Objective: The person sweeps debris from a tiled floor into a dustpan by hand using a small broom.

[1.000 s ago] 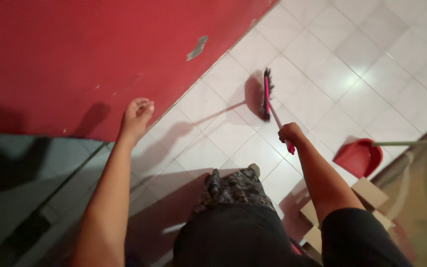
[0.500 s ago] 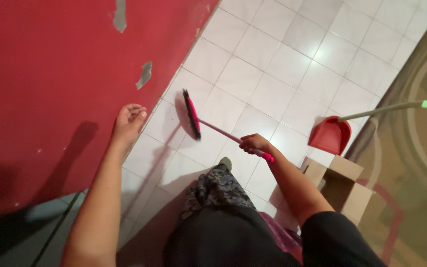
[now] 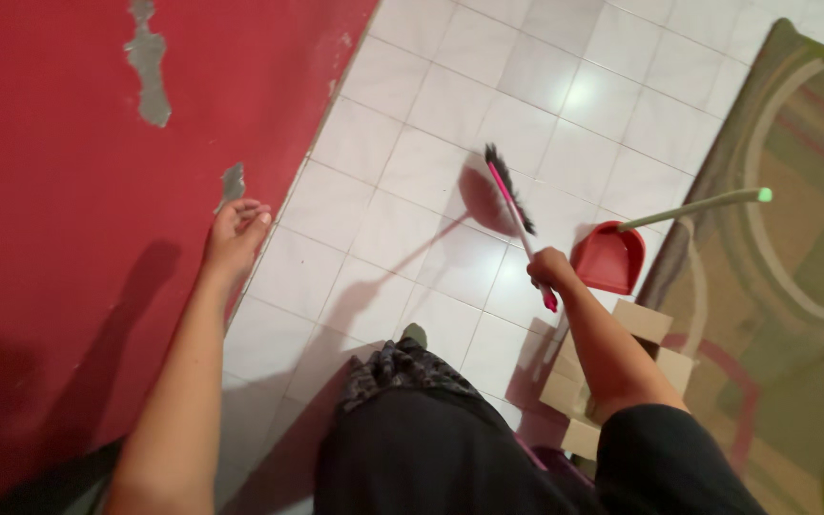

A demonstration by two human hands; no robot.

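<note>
My right hand [image 3: 550, 270] grips the pink handle of a small broom [image 3: 512, 198] with dark bristles. The broom head is over the white floor tiles [image 3: 412, 172], just left of a red dustpan [image 3: 607, 257] with a long pale green handle. My left hand [image 3: 236, 234] is stretched out near the red wall [image 3: 59, 238], fingers loosely curled and holding nothing. My dark clothing and a patterned trouser leg [image 3: 398, 367] fill the bottom of the view.
An open cardboard box [image 3: 622, 353] stands by my right arm, below the dustpan. A green patterned rug [image 3: 784, 286] covers the floor on the right. Grey patches show where the red wall's paint has peeled [image 3: 150, 67].
The broom head has swung from near the wall to the right, toward the dustpan. My right hand moved right and slightly up with it. My left hand stays near the wall.
</note>
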